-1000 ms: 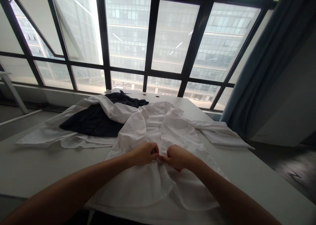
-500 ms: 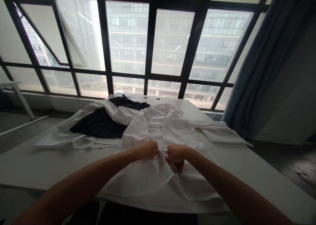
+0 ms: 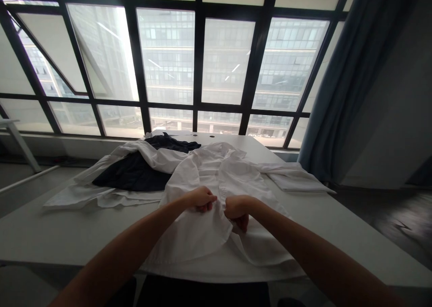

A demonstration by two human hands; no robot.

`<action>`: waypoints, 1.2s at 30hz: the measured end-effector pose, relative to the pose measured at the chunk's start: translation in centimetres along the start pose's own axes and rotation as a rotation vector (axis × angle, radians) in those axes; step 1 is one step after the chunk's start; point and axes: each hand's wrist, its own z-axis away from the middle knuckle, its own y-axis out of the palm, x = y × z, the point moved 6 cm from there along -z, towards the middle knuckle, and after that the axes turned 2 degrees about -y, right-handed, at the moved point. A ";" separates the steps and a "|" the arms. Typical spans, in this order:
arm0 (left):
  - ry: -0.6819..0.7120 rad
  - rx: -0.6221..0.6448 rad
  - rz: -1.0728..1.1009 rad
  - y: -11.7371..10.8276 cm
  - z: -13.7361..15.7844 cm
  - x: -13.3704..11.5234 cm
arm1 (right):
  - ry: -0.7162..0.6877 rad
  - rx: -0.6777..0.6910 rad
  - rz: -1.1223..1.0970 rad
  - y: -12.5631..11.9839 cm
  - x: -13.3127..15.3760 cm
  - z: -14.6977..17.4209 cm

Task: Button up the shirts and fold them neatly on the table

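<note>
A white shirt (image 3: 192, 235) lies spread on the table, its collar toward the window and its hem hanging near the front edge. My left hand (image 3: 202, 199) is closed on the left front edge of the shirt, fingers pinched together. Close beside it, my right hand (image 3: 239, 209) grips the opposite front edge, its fingers curled under and partly hidden. Between the two hands runs the front opening, and below them the two front panels part over the back panel.
Dark clothing (image 3: 133, 172) and other white garments (image 3: 77, 197) lie heaped at the left. A folded white cloth (image 3: 300, 181) rests at the right on the white table (image 3: 351, 235). A blue curtain (image 3: 324, 118) hangs beside the large windows (image 3: 165, 64).
Both hands keep their hold on the shirt fronts. The front panels near the hem have shifted slightly, the edges drawn closer together. The whole view has moved a little.
</note>
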 end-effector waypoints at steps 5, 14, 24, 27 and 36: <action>0.046 -0.030 0.121 0.3 0.5 0.6 | 0.148 0.066 0.188 1.1 0.7 0.2; 0.048 -0.035 0.148 0.3 0.6 0.5 | 0.004 -0.508 0.302 -3.6 2.4 1.1; 0.029 -0.037 0.260 0.2 1.2 0.2 | -0.561 -0.285 -0.333 -3.6 1.0 -2.0; 0.025 -0.025 0.275 0.1 1.6 -0.1 | -0.579 -0.258 -0.392 -2.8 0.0 -2.5; 0.134 -0.036 0.345 -0.2 2.1 -1.0 | -0.559 -0.437 -0.597 -4.0 -0.5 -1.8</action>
